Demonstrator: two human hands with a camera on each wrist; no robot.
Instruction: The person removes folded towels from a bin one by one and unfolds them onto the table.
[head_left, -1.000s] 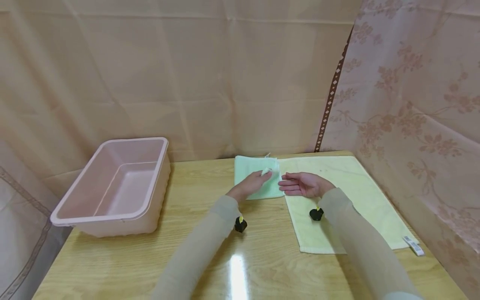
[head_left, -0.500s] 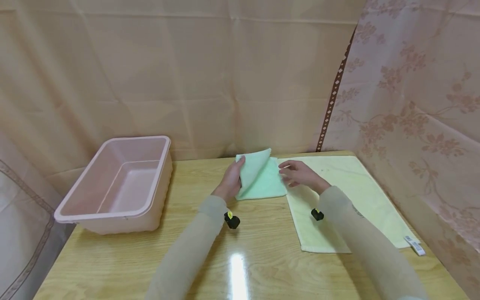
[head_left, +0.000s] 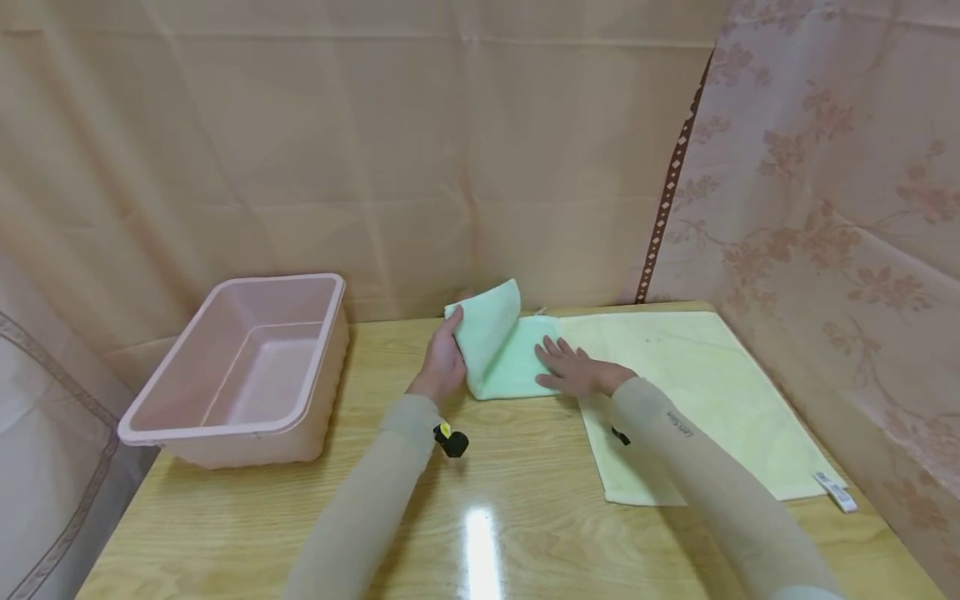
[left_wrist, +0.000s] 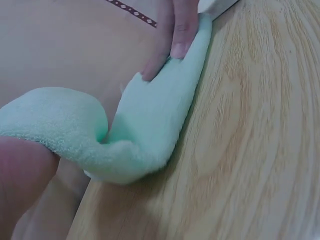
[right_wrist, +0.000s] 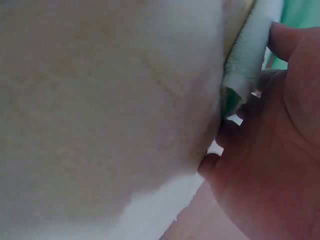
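Note:
A small mint-green towel (head_left: 489, 333) lies folded near the back edge of the table, its left part lifted and curling over to the right. My left hand (head_left: 441, 360) holds that raised part, thumb in front and fingers hidden behind the cloth. In the left wrist view the green cloth (left_wrist: 155, 110) bends up from the wood toward this hand. Fingers spread and straight, my right hand (head_left: 576, 371) rests on the flat right part of the same towel. Beneath the right wrist lies a pale yellow towel (head_left: 697, 392), spread flat against the green one's right side.
A pink plastic basin (head_left: 318, 400) stands on the left of the wooden table (head_left: 405, 517). At the yellow towel's near right corner a white label (head_left: 835, 492) sticks out. Curtains (head_left: 405, 167) hang close behind the table and along its right side.
My left hand has moved left and taken hold of the green towel's left part, lifting it. The right hand has turned palm down and come left onto the towel.

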